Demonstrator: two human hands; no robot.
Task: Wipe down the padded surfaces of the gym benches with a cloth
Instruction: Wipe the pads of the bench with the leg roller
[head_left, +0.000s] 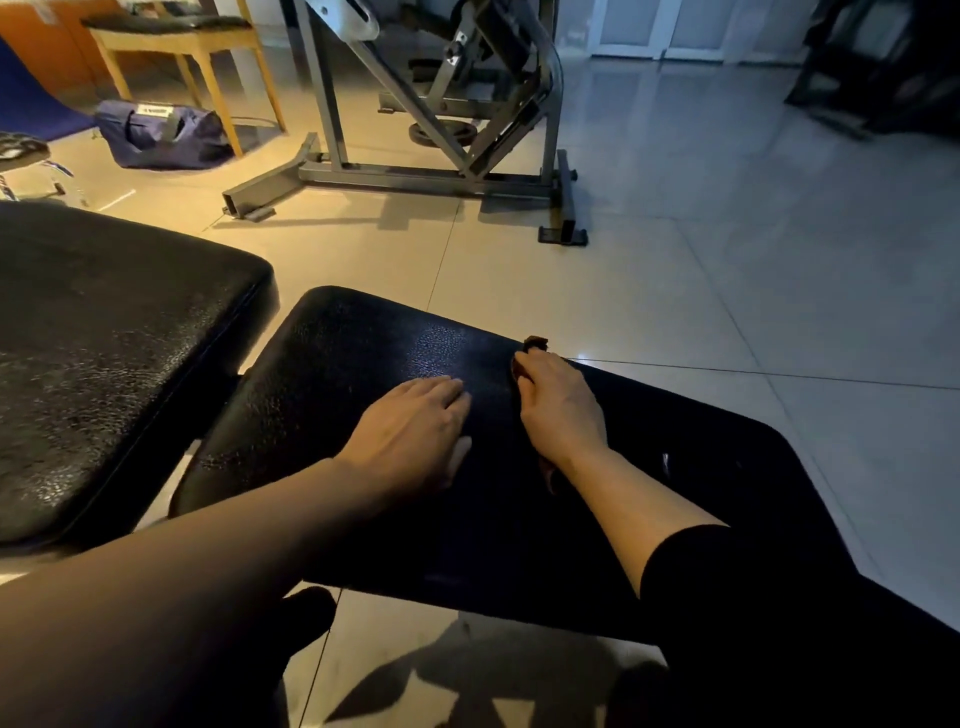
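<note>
A black padded bench seat (363, 374) lies in front of me, slanting toward the lower right. My left hand (415, 431) rests flat on its middle with straight fingers. My right hand (561, 410) lies near the pad's far edge and grips a dark brown cloth (535, 344); bits of the cloth stick out beyond the fingertips and under the wrist. A second black padded bench section (114, 353) sits to the left, separated from the first by a narrow gap.
A grey steel exercise machine frame (431, 156) stands on the tiled floor beyond the bench. A wooden stool (182, 47) with a dark bag (161, 135) under it is at the back left. Dark equipment (872, 73) stands at the back right.
</note>
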